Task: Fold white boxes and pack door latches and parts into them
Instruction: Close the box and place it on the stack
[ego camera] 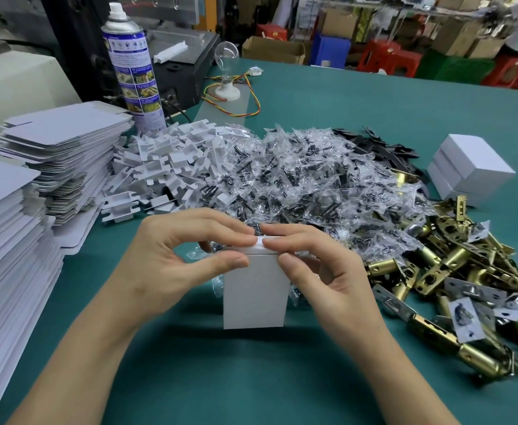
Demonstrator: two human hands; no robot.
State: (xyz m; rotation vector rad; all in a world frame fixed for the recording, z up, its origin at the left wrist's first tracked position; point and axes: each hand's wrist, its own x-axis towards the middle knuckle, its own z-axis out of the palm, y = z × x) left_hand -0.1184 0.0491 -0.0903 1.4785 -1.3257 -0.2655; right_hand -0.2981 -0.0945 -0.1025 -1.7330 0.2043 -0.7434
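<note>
- Teal-covered work table (251, 378) in a cluttered workshop, with a bare patch at the near edge, likely kept as folding space.
- White box (254, 296) upright on that patch, dead centre in front, top flap apparently mid-tuck; contents not visible.
- Left hand (171, 265): thumb and forefinger clamped on the box's top edge, other fingers spread clear.
- Right hand (322, 271): same pinch on the flap from the other side, fingertips nearly meeting the left's, probably to press the fold square.
- Flat box blanks (9, 240) stacked at left, within easy reach for the next fold.
- Brass door latches (435, 271) heaped at right, some with small white printed slips; print too small to read.
- Clear bagged parts (306, 179) piled just beyond the box, touching the latch heap.
- White card inserts (165, 167) heaped left of the bags.
- Finished boxes (469, 167) stacked far right, set apart from loose stock.
- Spray can (135, 75) upright behind the inserts — blue-and-white label with picture panels, text illegible.
- Shelves, cartons, red stools beyond — no readable writing.
</note>
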